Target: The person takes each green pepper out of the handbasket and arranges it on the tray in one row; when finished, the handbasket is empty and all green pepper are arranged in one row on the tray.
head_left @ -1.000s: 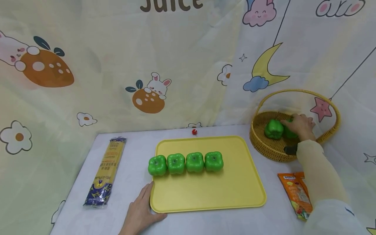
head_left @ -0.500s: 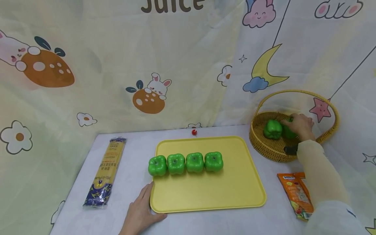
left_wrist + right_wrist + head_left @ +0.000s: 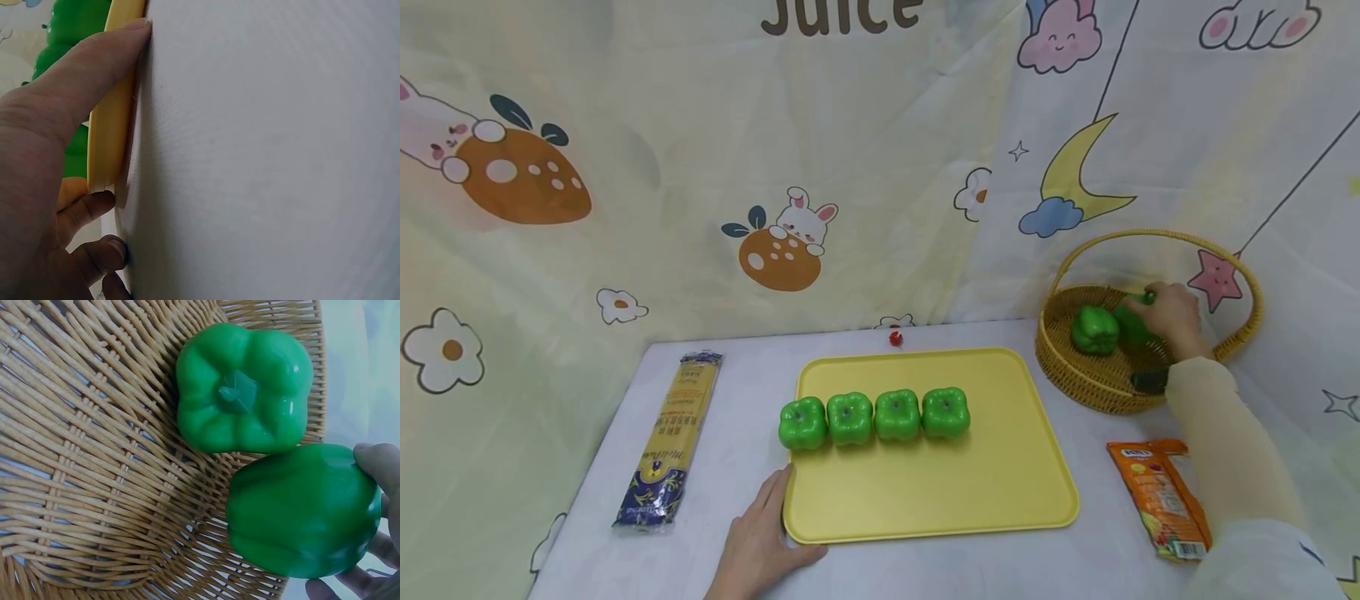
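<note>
Inside the wicker basket (image 3: 1093,390), my right hand (image 3: 1176,317) grips a green bell pepper (image 3: 306,509) between thumb and fingers; the pepper lies tipped on its side. Another green bell pepper (image 3: 245,387) sits stem up against it in the basket. My left hand (image 3: 756,537) holds the near-left corner of a yellow tray (image 3: 925,496), thumb (image 3: 94,59) on its front rim and fingers at its left side. On the tray stands a row of several green bell peppers (image 3: 874,417), the leftmost overlapping the tray's left rim.
A packet of spaghetti (image 3: 672,437) lies at the left of the white table. An orange packet (image 3: 1161,500) is at the right, partly under the right forearm. The basket's tall handle (image 3: 1157,233) arches over it. A small red object (image 3: 896,338) sits behind the tray.
My right hand has raised and tipped the gripped bell pepper slightly in the basket, and its forearm has shifted a little right. The left hand and the tray have stayed in place.
</note>
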Available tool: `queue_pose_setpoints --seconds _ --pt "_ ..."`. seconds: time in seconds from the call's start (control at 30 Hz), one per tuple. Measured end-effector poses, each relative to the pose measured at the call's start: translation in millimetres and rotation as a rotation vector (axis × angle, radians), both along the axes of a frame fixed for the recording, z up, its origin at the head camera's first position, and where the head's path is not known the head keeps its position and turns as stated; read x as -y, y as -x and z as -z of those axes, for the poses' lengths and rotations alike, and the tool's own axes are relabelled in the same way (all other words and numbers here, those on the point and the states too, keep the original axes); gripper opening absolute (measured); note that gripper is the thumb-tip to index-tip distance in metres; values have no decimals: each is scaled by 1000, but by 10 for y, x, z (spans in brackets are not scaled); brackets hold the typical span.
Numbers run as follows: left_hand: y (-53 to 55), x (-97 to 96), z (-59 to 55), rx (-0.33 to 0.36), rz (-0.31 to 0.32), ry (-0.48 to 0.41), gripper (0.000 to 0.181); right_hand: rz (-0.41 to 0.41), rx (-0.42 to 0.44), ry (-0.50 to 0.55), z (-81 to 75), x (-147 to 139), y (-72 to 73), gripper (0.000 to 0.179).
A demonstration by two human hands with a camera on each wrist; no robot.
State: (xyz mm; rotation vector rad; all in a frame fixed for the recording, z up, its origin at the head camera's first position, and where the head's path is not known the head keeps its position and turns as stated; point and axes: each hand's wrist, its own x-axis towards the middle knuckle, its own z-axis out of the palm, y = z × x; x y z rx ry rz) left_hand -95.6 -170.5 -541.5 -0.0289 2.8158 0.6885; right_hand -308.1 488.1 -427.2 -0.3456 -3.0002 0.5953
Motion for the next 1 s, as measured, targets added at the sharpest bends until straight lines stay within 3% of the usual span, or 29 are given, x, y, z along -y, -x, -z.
queue_pose_setpoints --seconds 0.2,0.7,1.0 --pt "3 12 -6 8 -4 -11 138 -15 0 8 -94 16 -59 81" --pt "-4 17 5 2 0 -5 139 -60 -139 -26 -241 139 -214 70" --pt "-10 20 10 -4 7 -16 138 -96 -161 -3 -331 328 -339 70"
